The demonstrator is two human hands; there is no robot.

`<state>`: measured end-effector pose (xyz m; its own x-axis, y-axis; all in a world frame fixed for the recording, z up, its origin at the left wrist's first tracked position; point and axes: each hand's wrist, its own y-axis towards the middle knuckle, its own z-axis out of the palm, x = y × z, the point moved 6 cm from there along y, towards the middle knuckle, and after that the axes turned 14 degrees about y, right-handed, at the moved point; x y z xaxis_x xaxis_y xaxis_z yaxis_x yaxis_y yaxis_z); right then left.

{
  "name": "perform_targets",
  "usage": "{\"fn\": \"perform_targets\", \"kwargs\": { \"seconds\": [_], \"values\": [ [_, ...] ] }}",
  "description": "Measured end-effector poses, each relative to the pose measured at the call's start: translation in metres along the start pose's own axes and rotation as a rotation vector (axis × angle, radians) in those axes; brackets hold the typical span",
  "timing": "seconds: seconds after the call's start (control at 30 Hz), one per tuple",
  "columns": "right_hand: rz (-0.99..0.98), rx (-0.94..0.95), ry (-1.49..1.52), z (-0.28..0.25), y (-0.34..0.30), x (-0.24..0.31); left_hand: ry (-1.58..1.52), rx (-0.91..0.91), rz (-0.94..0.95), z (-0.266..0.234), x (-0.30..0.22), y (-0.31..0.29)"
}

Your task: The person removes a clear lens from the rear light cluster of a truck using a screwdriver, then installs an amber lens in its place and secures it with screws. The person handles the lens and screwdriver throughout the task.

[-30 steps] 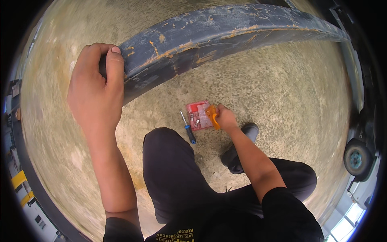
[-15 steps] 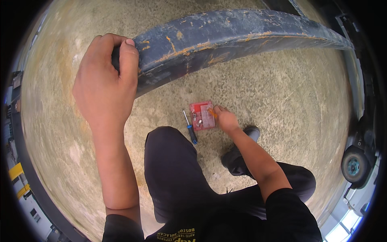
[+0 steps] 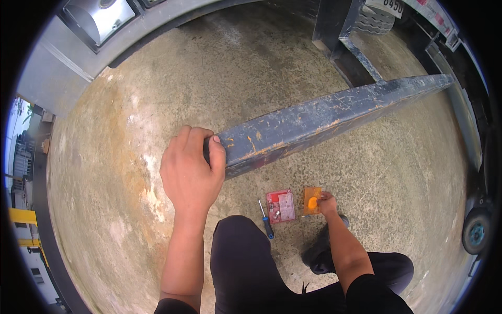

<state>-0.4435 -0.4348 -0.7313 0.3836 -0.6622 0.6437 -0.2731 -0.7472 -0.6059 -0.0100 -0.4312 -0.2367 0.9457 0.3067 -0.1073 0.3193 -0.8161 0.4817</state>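
Note:
My left hand (image 3: 191, 170) is wrapped over the near end of a long, scuffed, dark blue-grey beam (image 3: 308, 116), its thumb on the top face. Low to the floor, my right hand (image 3: 327, 203) pinches the right edge of a flat, square, orange-brown piece (image 3: 312, 193). A brighter orange rounded patch (image 3: 313, 203) shows on that piece; I cannot tell what it is. Left of it lies a clear red flat case (image 3: 281, 196) with small metal parts on it or inside. A screwdriver (image 3: 266, 222) with a black and blue handle rests beside the case.
My knee (image 3: 238, 235) and dark shoe (image 3: 316, 254) are close to the case. Across the beam's far part stands a dark metal frame (image 3: 361, 60). A vehicle body (image 3: 63, 68) borders the upper left, and a wheel (image 3: 476, 234) is at the right rim, above the concrete floor (image 3: 120, 209).
The view has tilted up, so everything sits lower in it. My right hand has moved right, away from the red case, and the square orange piece now shows. The left hand keeps its hold.

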Motion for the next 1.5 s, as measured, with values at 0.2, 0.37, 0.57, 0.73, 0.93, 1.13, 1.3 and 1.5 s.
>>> {"fn": "perform_targets", "kwargs": {
  "seconds": [0.2,0.37,0.57,0.73,0.93,1.13,1.3,1.5],
  "values": [
    [0.011,-0.047,0.040,-0.012,0.024,0.017,0.007,-0.019,0.026,-0.009,-0.002,0.001],
    [-0.112,-0.037,-0.177,-0.009,0.032,0.034,0.010,-0.003,0.017,-0.002,0.000,-0.001],
    [-0.053,-0.107,-0.262,0.000,0.034,0.023,0.034,0.013,0.021,-0.003,-0.001,0.001],
    [-0.065,-0.056,-0.336,0.003,0.029,0.035,0.028,-0.004,0.018,-0.004,-0.001,0.001],
    [-0.482,-0.019,-0.400,0.033,-0.007,0.088,0.041,-0.008,0.022,-0.002,0.000,0.000],
    [-0.702,0.299,-0.382,0.102,-0.062,0.105,0.029,-0.031,0.027,-0.003,0.001,0.000],
    [-0.685,0.302,-0.365,0.113,-0.089,0.103,0.036,0.019,0.013,-0.005,-0.001,0.003],
    [-0.447,0.308,-0.317,0.095,-0.060,0.082,0.030,-0.019,0.020,0.001,0.001,0.003]
  ]
}}
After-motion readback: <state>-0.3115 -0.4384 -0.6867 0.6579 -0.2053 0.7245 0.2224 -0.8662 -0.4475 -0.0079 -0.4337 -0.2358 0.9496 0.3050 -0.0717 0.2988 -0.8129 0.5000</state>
